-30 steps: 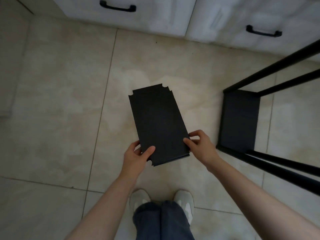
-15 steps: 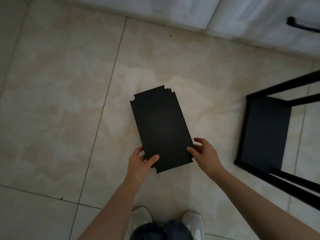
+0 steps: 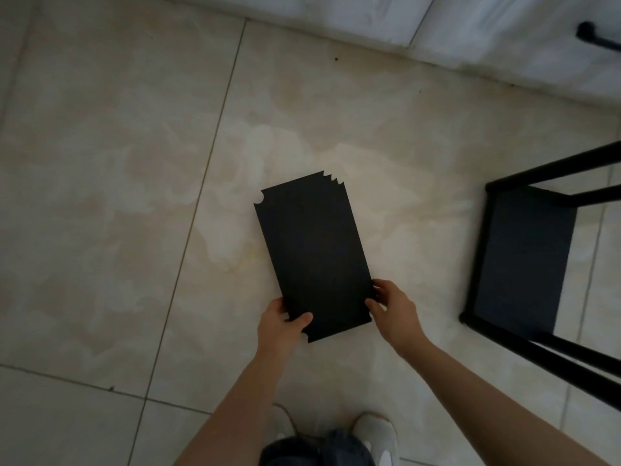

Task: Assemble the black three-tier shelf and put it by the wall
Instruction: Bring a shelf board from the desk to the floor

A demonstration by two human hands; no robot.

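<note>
Black and notched at its corners, the board (image 3: 312, 257) is held over the floor in front of the person, its long axis running away from them and leaning slightly left. The left hand (image 3: 280, 326) grips the near left corner, thumb on top; the right hand (image 3: 395, 309) pinches the near right edge. The shelf frame (image 3: 476, 257), one panel already in it, sits well apart to the right, nearer the right hand. Below is pale tiled floor (image 3: 134, 196); white cabinets (image 3: 369, 15) line the far side.
</note>
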